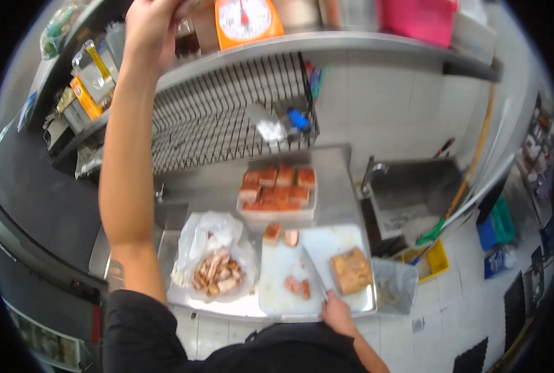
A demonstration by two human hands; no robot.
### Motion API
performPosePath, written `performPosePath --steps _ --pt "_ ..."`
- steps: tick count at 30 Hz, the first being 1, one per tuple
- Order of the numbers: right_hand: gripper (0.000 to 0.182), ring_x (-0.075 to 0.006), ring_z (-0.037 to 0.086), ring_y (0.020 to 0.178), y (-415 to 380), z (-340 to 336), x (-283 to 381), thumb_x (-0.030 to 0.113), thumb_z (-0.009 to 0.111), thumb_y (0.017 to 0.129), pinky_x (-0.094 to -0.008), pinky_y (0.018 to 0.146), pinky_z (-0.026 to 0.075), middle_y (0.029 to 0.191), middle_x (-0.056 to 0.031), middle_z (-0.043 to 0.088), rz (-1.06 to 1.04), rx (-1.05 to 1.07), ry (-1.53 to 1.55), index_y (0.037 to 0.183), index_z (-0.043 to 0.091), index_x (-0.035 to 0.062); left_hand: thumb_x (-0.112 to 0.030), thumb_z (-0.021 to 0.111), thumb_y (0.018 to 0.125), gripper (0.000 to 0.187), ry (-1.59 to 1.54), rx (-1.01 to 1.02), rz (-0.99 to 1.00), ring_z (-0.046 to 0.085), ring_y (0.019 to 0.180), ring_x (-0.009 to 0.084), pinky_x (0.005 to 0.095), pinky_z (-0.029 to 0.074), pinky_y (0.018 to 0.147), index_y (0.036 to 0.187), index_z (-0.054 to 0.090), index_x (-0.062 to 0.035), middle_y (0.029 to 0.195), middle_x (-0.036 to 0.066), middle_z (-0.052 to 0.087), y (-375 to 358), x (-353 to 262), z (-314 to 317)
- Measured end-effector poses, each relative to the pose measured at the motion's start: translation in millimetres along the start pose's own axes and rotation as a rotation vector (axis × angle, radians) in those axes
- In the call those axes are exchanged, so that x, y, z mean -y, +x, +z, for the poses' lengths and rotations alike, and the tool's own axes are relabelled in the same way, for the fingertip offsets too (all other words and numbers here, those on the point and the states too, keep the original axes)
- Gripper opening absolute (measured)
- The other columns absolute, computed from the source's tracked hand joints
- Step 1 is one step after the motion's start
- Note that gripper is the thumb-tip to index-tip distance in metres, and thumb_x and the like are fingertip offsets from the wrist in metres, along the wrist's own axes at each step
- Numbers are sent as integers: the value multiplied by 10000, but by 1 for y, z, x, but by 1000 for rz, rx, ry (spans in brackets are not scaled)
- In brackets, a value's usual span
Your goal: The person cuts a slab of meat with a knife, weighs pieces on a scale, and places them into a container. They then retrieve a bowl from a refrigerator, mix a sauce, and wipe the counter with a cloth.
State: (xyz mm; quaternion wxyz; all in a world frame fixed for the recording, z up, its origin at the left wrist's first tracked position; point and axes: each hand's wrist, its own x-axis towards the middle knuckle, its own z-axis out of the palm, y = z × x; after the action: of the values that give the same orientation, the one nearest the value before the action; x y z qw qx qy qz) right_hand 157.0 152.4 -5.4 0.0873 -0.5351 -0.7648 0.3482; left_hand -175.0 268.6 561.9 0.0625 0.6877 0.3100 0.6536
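My left hand is raised to the upper steel shelf, beside an orange kitchen scale; its fingers are cut off by the frame's top edge, so any hold is hidden. My right hand rests at the near edge of a white cutting board and grips a knife whose blade points away across the board. Just right of the blade lies a large block of cooked pork. Small cut pieces lie left of the blade, and two more pieces at the board's far edge.
A tray of pork chunks sits behind the board. A clear bag of meat scraps lies to the left, a clear tub to the right. A wire rack hangs under the shelf. A sink lies at the right.
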Motion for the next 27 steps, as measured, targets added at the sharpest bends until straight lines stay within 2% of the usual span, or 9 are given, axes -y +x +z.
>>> performPosePath --steps 1,5,7,9,13,17,19,23,27 --pt "251 -468 644 843 1 1 0 170 583 887 -556 761 508 886 -267 662 -2 -13 24 1084 535 22 -299 714 864 557 9 -54 -45 641 1066 158 298 517 913 1302 532 -8 1174 91 662 -50 11 6" --pt "235 -470 636 814 2 2 -3 148 599 895 -563 708 503 854 -264 653 -4 -65 59 1083 514 35 -203 643 907 481 -401 -124 -777 624 1128 220 377 505 994 1329 516 -10 1233 128 628 -294 67 39" --pt "283 -497 619 868 8 5 -13 179 632 889 -563 732 496 883 -296 642 13 -58 161 1088 516 15 -30 722 832 527 -435 -426 -1208 639 1087 200 333 525 946 1312 507 0 1172 109 651 -410 107 52" --pt "329 -502 610 917 6 5 -15 191 661 881 -542 747 495 904 -311 637 63 -48 291 1103 521 -7 -22 750 811 575 -331 -469 -1316 633 1090 206 320 524 929 1324 494 18 1213 119 626 -486 124 73" --pt "316 -472 612 768 -11 -20 14 170 656 894 -500 661 475 775 -262 622 100 -36 331 1124 531 -7 -6 790 721 747 523 107 -763 537 1215 335 396 468 999 1390 458 -15 1307 172 536 -575 116 82" --pt "283 -436 591 684 -22 -37 35 165 651 903 -480 609 448 719 -237 599 113 69 434 1096 530 -4 95 686 679 650 734 421 -566 458 1273 391 479 371 1071 1290 559 -88 1233 145 553 -619 91 62" --pt "279 -195 464 580 -27 -39 39 146 659 920 -340 559 416 669 -119 543 -11 169 469 1129 549 -4 122 649 654 597 756 400 -576 469 1258 391 496 399 1032 1205 604 -102 1201 131 557 -625 80 61" --pt "268 -287 536 589 -23 -38 42 155 675 906 -387 582 444 683 -155 580 -81 334 338 1118 561 35 168 582 654 497 772 364 -557 467 1229 404 472 422 1015 1089 601 -73 1140 153 533 -645 74 63" --pt "269 -434 612 753 -24 -31 36 203 670 899 -496 662 475 768 -218 635 -144 378 133 1113 568 75 121 496 738 390 489 66 -909 504 1169 362 382 421 1002 1090 568 -29 1225 187 502 -643 67 70"
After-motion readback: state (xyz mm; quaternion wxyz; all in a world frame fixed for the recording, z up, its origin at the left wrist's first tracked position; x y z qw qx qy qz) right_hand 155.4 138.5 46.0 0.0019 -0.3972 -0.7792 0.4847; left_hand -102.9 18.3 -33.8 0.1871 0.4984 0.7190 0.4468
